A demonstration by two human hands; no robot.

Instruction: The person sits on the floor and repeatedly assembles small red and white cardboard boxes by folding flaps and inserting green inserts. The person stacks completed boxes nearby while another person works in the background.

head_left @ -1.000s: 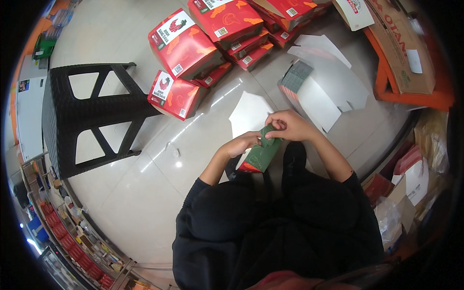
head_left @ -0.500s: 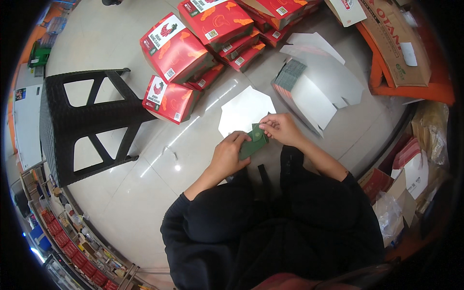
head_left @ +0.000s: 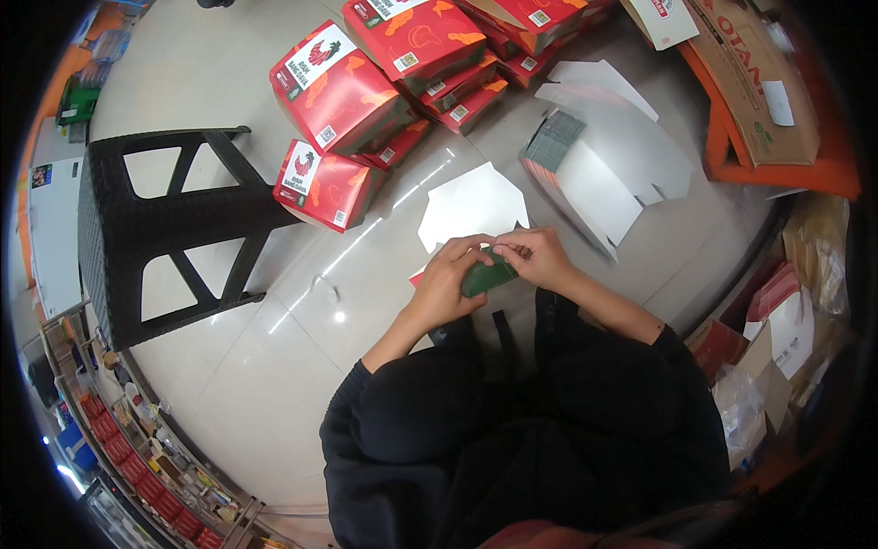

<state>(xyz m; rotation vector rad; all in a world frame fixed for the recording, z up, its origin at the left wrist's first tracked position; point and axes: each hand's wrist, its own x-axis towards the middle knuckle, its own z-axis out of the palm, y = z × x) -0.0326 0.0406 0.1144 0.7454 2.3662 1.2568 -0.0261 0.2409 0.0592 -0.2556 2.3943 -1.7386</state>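
Observation:
Both hands hold a partly folded cardboard food box (head_left: 473, 206) in front of my knees. Its broad inner face is white, and a dark green outer panel stands toward me. My left hand (head_left: 450, 280) is closed around the left side of the green panel, fingers over its top edge and thumb in front. Pinched at the panel's upper right is my right hand (head_left: 533, 256), its fingertips on the folded edge. The two hands almost meet at the top. Under the fingers, the exact joint of the flaps is hidden.
Finished red food boxes (head_left: 343, 87) are piled ahead. A stack of flat box blanks (head_left: 599, 188) lies to the right. On the left a black stool (head_left: 174, 215) rests on its side. Orange furniture (head_left: 722, 137), a brown carton (head_left: 759, 82) and plastic bags (head_left: 736, 403) line the right.
My left hand's fingers have moved up and right over the green panel's top edge. The panel's small raised flap has folded out of sight between my hands.

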